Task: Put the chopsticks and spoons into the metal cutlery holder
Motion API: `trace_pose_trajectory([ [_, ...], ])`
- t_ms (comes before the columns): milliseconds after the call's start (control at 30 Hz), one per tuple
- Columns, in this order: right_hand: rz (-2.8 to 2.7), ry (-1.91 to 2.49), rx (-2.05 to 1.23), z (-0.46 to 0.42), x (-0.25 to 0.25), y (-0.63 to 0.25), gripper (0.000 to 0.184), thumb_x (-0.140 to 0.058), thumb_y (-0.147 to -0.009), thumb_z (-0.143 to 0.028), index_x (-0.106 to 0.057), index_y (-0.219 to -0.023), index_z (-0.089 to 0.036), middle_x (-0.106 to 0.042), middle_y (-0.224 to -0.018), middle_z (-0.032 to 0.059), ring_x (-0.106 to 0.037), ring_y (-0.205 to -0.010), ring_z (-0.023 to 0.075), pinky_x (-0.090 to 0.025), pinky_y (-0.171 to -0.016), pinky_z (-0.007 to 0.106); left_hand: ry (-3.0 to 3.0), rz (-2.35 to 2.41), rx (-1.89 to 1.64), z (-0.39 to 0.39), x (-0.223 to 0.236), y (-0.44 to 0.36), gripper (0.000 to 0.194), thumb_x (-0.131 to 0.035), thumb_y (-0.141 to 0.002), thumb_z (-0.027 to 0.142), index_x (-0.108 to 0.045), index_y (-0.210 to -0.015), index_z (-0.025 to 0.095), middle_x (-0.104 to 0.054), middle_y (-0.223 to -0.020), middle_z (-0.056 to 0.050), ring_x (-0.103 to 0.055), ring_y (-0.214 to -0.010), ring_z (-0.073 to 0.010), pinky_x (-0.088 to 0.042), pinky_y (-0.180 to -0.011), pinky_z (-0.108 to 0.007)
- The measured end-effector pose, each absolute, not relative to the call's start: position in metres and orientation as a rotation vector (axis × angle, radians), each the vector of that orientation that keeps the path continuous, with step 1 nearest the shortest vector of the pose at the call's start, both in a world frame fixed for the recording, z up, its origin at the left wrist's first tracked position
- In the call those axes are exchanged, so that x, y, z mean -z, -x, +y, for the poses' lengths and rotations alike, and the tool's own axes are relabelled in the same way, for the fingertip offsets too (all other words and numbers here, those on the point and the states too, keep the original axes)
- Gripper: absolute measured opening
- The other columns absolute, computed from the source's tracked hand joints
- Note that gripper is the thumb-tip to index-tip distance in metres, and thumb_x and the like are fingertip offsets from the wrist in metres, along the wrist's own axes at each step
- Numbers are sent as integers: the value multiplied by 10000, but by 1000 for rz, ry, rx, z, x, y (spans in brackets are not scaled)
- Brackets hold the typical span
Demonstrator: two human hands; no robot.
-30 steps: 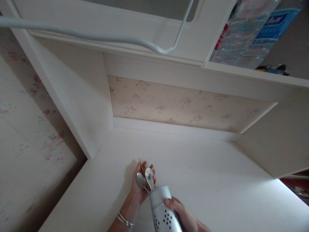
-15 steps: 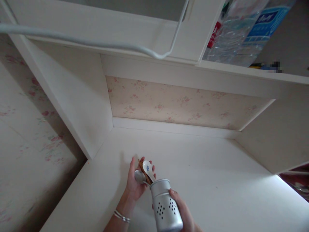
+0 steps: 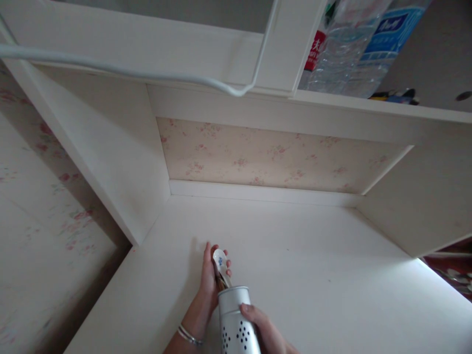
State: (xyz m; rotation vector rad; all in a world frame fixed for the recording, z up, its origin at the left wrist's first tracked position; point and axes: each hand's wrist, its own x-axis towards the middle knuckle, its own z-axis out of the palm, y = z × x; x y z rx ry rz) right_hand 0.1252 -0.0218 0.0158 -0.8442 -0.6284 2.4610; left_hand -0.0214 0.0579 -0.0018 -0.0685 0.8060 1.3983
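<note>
A silver metal utensil holder (image 3: 236, 314) with punched holes is tilted, its mouth facing away from me. My right hand (image 3: 263, 327) grips its right side, thumb on top. My left hand (image 3: 210, 275) curls around the utensils at its mouth, with a bracelet on the wrist. Among these, a white spoon (image 3: 220, 260) with a blue mark on its bowl is plainest. Beside it lie brown, wooden-looking utensils (image 3: 220, 282), partly hidden by the spoon and my fingers. Their lower ends are inside the holder.
Under the hands is a white desk surface (image 3: 280, 250), with a white side panel (image 3: 110, 157) at left. A shelf (image 3: 368, 105) overhead holds clear plastic bottles (image 3: 339, 59). A white cable (image 3: 147, 73) hangs across the upper left.
Both hands and the holder have shifted slightly down and left in view. The left hand has closed more around the utensils, and the metal spoon seen before is now out of sight.
</note>
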Motion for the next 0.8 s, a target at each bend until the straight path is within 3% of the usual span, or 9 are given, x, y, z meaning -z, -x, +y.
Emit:
trace_pose_trajectory([
  [133, -667, 920, -2378, -22, -17, -126, 716, -700, -630, -599, -604, -1121, -87, -721, -893, 129, -670, -875, 301, -476, -823, 418, -48, 876, -1331, 57, 1, 20, 440, -697, -756, 445, -499, -1101, 256, -639, -777, 22, -559, -425, -82, -398, -354, -178],
  [333, -727, 899, -2296, -21, -23, -129, 701, -705, -639, -594, -602, -1112, -87, -713, -886, 123, -660, -888, 291, -455, -858, 416, -157, 859, -1305, 48, -1, 14, 691, -744, -730, 266, -361, -1280, 434, -626, -946, 36, -617, -539, -87, -490, -458, -200],
  [500, -707, 903, -2299, -23, -10, -131, 657, -697, -653, -593, -596, -1082, -106, -710, -847, 101, -660, -821, 263, -458, -795, 377, -212, 958, -1242, 52, 10, 5, 755, -753, -715, 275, -311, -1314, 407, -657, -908, 17, -610, -466, -111, -463, -391, -207],
  [667, -713, 877, -2278, -27, 0, -131, 617, -744, -646, -518, -586, -1084, -113, -696, -790, 64, -637, -719, 205, -445, -696, 310, -224, 969, -1268, 58, 18, 2, 590, -755, -687, 286, -416, -1168, 329, -631, -749, 65, -454, -292, -54, -274, -268, -154],
  [800, -808, 827, -2274, -31, -8, -135, 620, -780, -601, -493, -612, -1062, -113, -681, -777, 49, -610, -674, 171, -413, -625, 253, -218, 960, -1352, 61, 9, 14, 371, -745, -686, 284, -490, -952, 241, -604, -729, 65, -399, -320, 2, -255, -297, -123],
])
